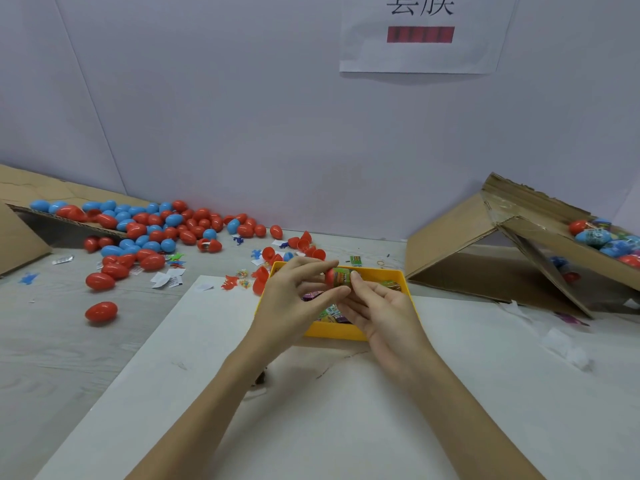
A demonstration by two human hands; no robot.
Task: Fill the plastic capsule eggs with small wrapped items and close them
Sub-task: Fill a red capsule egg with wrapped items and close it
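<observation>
White wall sheet [420,36] reads "套膜", top cropped.

You face a pale wall [242,116] with a paper sign [422,32] taped high on it. A white board [311,410] lies on the grey wood-grain table [52,341] before you. Blue toy figures [27,278] and white paper scraps [166,278] are scattered at your left.

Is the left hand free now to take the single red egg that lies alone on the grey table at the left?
Probably not yet. The left hand pinches the red egg half over the yellow tray. Nothing blocks the way to the lone red egg.
</observation>
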